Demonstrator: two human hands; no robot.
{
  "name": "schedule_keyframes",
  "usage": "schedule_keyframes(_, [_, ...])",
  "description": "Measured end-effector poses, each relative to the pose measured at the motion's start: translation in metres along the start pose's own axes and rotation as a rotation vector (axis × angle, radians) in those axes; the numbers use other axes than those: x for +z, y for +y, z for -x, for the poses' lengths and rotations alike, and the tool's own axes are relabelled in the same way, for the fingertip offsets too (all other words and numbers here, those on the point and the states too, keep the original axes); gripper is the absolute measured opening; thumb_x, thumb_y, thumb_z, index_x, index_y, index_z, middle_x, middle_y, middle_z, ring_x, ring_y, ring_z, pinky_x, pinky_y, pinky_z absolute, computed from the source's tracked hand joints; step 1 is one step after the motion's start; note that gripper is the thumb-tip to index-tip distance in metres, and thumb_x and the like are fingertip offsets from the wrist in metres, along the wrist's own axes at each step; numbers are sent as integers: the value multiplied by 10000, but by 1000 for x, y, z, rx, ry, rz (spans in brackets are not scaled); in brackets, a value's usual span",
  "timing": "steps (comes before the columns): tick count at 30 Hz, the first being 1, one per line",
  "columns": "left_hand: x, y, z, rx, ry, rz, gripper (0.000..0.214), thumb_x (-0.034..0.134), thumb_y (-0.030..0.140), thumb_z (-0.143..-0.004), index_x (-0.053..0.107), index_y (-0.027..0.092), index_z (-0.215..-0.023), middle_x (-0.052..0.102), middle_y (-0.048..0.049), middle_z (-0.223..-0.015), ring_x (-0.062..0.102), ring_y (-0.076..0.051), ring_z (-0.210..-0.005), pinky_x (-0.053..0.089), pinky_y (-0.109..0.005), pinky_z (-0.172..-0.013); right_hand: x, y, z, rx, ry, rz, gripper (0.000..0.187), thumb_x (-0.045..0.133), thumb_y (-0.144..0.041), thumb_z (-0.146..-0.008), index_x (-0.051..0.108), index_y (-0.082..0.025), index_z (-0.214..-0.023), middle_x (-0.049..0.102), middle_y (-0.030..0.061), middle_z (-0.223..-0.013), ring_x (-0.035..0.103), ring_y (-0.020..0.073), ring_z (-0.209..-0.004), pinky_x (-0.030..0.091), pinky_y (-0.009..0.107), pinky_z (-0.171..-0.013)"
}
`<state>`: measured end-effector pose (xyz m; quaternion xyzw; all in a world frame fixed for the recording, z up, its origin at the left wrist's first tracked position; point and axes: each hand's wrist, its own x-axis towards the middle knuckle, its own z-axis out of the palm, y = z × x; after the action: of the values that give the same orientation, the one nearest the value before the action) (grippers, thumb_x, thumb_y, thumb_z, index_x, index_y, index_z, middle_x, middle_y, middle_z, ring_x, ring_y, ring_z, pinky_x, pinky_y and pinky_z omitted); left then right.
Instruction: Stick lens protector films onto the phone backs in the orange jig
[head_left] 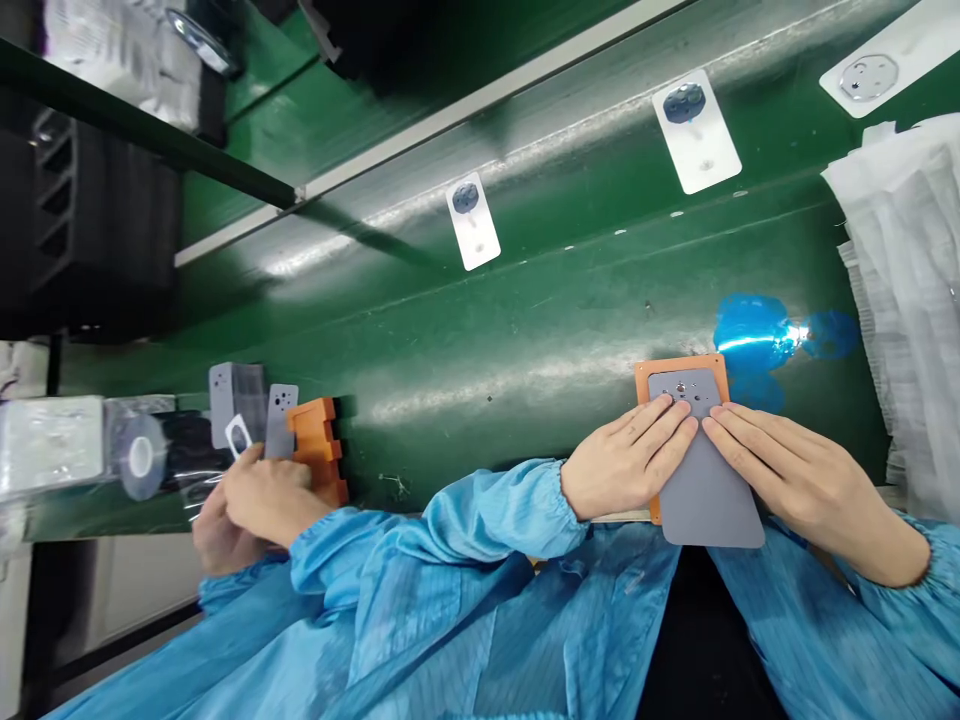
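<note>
A grey phone back cover [705,490] with small camera holes at its far end lies on an orange fixture [643,380], overhanging it towards my body. From the left, my left hand [630,465] presses its closed fingertips on the cover just below the holes. My right hand [810,480] comes from the other side, its fingers together on the cover's right edge. Both thumbs are mostly hidden. Beyond the fixture, clear blue film pieces [757,335] lie on the green bench [525,350].
White cards with round dark patches, one of them a small card [474,225], lie along the back. Stacked white sheets [907,290] stand at right. A co-worker's hands [259,500] hold a small white piece at left, near grey covers [281,415] and an orange block [319,445].
</note>
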<state>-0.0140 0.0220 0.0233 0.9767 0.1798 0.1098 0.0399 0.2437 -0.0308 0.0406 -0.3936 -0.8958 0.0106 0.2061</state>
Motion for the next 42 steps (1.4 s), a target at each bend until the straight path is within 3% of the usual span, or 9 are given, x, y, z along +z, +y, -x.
schedule_keyframes(8, [3, -2, 3, -82, -22, -38, 410, 511, 196, -1037, 544, 57, -1422, 640, -251, -1412, 587, -339, -1398, 554, -433, -1140, 14, 0, 1, 23, -43, 18, 491, 525, 9, -956, 564, -59, -1440, 727, 193, -1279, 724, 297, -1177, 624, 435, -1036])
schedule_keyframes(15, [18, 14, 7, -204, -94, -16, 520, 543, 190, -989, 477, 51, -1486, 513, -301, -1531, 470, -399, -1487, 493, -512, -1182, 33, -10, 4, 109, -156, 52, 550, 496, 3, -957, 475, 43, -1504, 526, 281, -1520, 533, 393, -1421, 515, 541, -1170])
schedule_keyframes(20, [12, 26, 14, -265, -183, 54, 571, 536, 208, -969, 453, 100, -1523, 447, -259, -1602, 418, -389, -1527, 452, -553, -1202, 29, -17, 12, 93, -196, 73, 575, 476, -12, -958, 439, 36, -1530, 523, 265, -1529, 528, 378, -1429, 491, 543, -1190])
schedule_keyframes(24, [-3, 4, 18, -226, -225, 222, 560, 578, 373, -990, 513, 150, -1500, 490, -205, -1590, 440, -366, -1507, 413, -582, -1223, 26, -17, 16, 72, -209, 80, 569, 497, -25, -941, 460, 69, -1501, 536, 280, -1512, 548, 394, -1405, 484, 542, -1192])
schedule_keyframes(27, [-5, -33, 10, -176, -127, 488, 523, 588, 502, -991, 607, 193, -1413, 559, -151, -1542, 452, -323, -1489, 407, -548, -1233, 26, -17, 16, 73, -224, 87, 585, 484, -11, -923, 458, 72, -1502, 520, 284, -1526, 530, 399, -1421, 475, 547, -1197])
schedule_keyframes(29, [2, -55, -6, -309, -4, 559, 479, 551, 486, -1021, 621, 195, -1395, 588, -150, -1504, 504, -291, -1427, 441, -511, -1193, 26, -17, 16, 72, -233, 85, 592, 485, -5, -919, 454, 71, -1505, 504, 285, -1539, 510, 404, -1437, 468, 554, -1202])
schedule_keyframes(31, [12, -69, -27, -462, 2, 588, 446, 559, 453, -1025, 640, 188, -1374, 668, -145, -1372, 578, -277, -1285, 476, -492, -1115, 26, -18, 17, 72, -240, 81, 594, 497, -7, -919, 454, 72, -1507, 494, 286, -1546, 501, 408, -1443, 467, 561, -1202])
schedule_keyframes(36, [29, -71, -65, -599, -235, 629, 323, 641, 477, -976, 751, 200, -1102, 739, -69, -1015, 559, -266, -1059, 413, -487, -1004, 26, -21, 16, 108, -238, 59, 597, 490, -5, -920, 468, 37, -1515, 504, 265, -1546, 508, 393, -1442, 475, 556, -1196])
schedule_keyframes(42, [38, -66, -61, -635, -141, 648, 340, 715, 529, -917, 713, 189, -938, 712, -45, -933, 527, -240, -1002, 386, -434, -966, 26, -19, 16, 121, -191, 0, 636, 489, 46, -889, 478, 9, -1523, 550, 257, -1507, 554, 392, -1402, 508, 559, -1164])
